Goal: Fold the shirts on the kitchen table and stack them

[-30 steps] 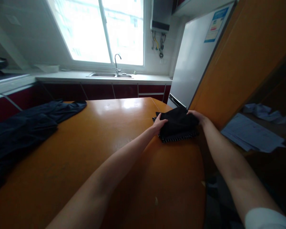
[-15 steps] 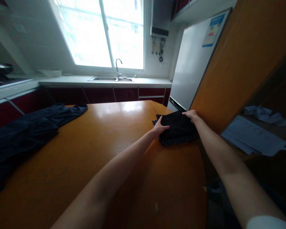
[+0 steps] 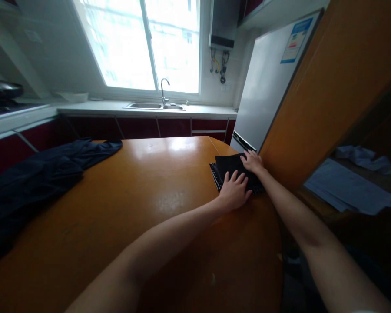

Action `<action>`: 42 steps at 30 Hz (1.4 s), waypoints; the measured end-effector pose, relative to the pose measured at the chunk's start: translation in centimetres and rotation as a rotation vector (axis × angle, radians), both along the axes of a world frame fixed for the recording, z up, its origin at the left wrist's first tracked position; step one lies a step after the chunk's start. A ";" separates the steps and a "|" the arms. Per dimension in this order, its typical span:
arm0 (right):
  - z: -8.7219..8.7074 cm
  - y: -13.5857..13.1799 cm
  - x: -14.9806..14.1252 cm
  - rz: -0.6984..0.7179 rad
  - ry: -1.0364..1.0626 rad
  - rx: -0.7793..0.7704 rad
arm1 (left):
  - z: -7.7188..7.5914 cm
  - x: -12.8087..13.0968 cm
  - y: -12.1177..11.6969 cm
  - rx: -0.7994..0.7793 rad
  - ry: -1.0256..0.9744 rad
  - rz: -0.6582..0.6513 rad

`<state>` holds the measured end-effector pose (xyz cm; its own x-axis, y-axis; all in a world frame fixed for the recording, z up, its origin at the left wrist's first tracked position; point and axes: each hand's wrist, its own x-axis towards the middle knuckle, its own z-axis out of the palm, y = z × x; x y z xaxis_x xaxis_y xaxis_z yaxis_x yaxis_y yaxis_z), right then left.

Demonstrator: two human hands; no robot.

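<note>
A folded black garment lies on top of a black cloth with white marks along its edge, at the right end of the wooden table. My left hand rests on the near side of the folded pile, fingers spread and flat. On its far right side lies my right hand, palm down with the fingers apart. Both hands cover part of the cloth. Neither one grips it.
Dark blue trousers or a similar garment spread over the table's left side. Papers sit on a shelf at the right, beside a wooden panel. Behind the table are a fridge and a counter with a sink.
Both hands have let go of the black garment's edges and now lie flat on it. My left hand has shifted right and nearer; my right hand has moved slightly left onto the cloth.
</note>
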<state>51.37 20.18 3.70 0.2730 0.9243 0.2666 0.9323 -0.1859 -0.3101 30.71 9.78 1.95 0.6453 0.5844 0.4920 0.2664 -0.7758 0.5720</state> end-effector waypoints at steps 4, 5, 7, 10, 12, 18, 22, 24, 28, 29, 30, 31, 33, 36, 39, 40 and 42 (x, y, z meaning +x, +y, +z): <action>-1.1 1.1 0.6 -0.031 0.046 -0.125 | -1.4 0.1 -1.0 0.032 0.069 -0.025; -1.3 1.3 0.8 -0.035 0.056 -0.141 | -1.6 0.1 -1.2 0.055 0.098 -0.018; -1.4 1.6 0.9 -0.039 0.072 -0.161 | -1.9 0.1 -1.4 0.117 0.160 0.012; -1.0 1.7 0.7 -0.033 0.091 -0.169 | -2.0 0.1 -2.1 0.207 0.229 0.065; -0.3 1.6 0.5 -0.033 0.096 -0.135 | -1.8 -0.4 -2.6 0.250 0.239 0.069; 3.8 -0.3 0.3 -0.049 0.076 0.130 | -0.5 -6.5 -3.2 0.239 0.130 -0.010; 3.7 -4.3 0.4 -0.037 0.070 0.209 | -0.9 -13.9 -2.3 0.245 0.189 0.126; 1.8 -6.9 0.1 -0.033 0.060 0.189 | -1.3 -17.5 -2.2 0.265 0.233 0.203; -2.7 -11.0 -0.5 -0.096 0.042 0.055 | -1.8 -23.4 -3.6 0.272 0.264 0.295; -3.3 -11.5 -0.7 -0.132 0.033 0.059 | -1.8 -24.6 -4.1 0.269 0.259 0.302; -3.5 -11.7 -1.0 -0.168 0.019 0.088 | -1.7 -25.6 -4.6 0.264 0.253 0.304; -3.3 -11.6 -1.3 -0.192 -0.003 0.125 | -1.6 -26.5 -5.1 0.254 0.248 0.304; -1.9 -10.6 -2.1 -0.182 -0.036 0.183 | -1.4 -27.8 -5.9 0.231 0.240 0.315; 1.0 -7.5 -3.7 -0.078 -0.039 0.136 | -1.3 -28.7 -6.3 0.197 0.233 0.348; 2.9 -3.5 -4.5 -0.090 -0.029 0.012 | -1.4 -28.7 -6.3 0.172 0.232 0.347; 3.2 -2.2 -4.5 -0.104 -0.022 -0.024 | -1.4 -28.6 -6.2 0.164 0.232 0.343; 2.9 -0.2 -4.4 -0.125 -0.003 -0.095 | -1.5 -28.6 -6.2 0.149 0.234 0.342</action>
